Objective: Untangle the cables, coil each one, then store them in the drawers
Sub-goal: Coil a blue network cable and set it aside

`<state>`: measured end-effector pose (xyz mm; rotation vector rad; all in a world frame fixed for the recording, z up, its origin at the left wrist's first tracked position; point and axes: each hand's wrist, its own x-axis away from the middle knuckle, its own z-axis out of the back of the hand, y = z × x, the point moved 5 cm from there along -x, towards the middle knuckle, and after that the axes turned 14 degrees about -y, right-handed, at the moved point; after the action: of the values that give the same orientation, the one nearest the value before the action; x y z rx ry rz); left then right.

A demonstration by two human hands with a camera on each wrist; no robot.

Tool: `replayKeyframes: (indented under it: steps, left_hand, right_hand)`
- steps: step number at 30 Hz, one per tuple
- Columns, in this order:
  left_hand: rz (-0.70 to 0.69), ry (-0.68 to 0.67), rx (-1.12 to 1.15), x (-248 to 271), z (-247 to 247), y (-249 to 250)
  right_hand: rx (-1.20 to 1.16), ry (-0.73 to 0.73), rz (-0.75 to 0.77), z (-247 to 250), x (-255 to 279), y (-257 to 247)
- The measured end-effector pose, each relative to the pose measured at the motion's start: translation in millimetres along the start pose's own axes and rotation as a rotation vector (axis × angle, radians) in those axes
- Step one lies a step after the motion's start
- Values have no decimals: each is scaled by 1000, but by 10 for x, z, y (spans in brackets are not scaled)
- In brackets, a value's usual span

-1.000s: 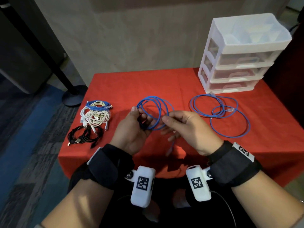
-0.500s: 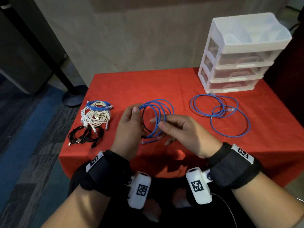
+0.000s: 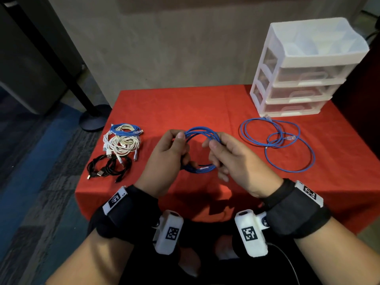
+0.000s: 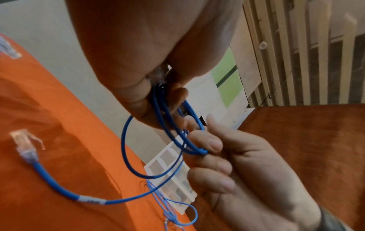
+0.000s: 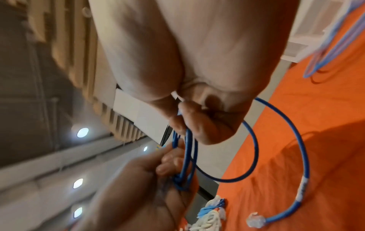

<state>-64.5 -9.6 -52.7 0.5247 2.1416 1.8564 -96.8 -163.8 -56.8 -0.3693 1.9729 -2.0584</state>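
I hold a coiled blue network cable (image 3: 200,132) upright over the red table (image 3: 185,108). My left hand (image 3: 174,147) pinches the coil's left side between thumb and fingers. On the right side, my right hand (image 3: 222,151) grips the loops. In the left wrist view the blue cable (image 4: 169,140) runs between both hands, and its clear plug (image 4: 22,140) lies on the cloth. The right wrist view shows the cable's loops (image 5: 187,156) and the plug end (image 5: 256,221). A second blue cable (image 3: 287,145) lies loose on the table to the right.
A white three-drawer unit (image 3: 304,79), drawers closed, stands at the table's back right. At the left lie coiled cables: a blue and cream one (image 3: 125,128), a white one (image 3: 121,145) and black ones (image 3: 109,167). A dark stand base (image 3: 92,120) sits on the floor left.
The coil has been gathered tighter and turned more upright. My right hand slid up along the loops and both hands rose slightly away from me.
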Motion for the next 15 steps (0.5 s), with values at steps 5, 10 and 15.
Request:
replayKeyframes:
  steps: [5,10,15]
  left_hand:
    - [79,-65,54,11,-21,25]
    - [83,-93,-162,5,21,115]
    - [96,-184,-186,-3,-10,187]
  right_hand:
    - [163,-20,-22,80,-33,-5]
    - [414,217,176,363,4,-204]
    - [777,91,152,379,-44,-212]
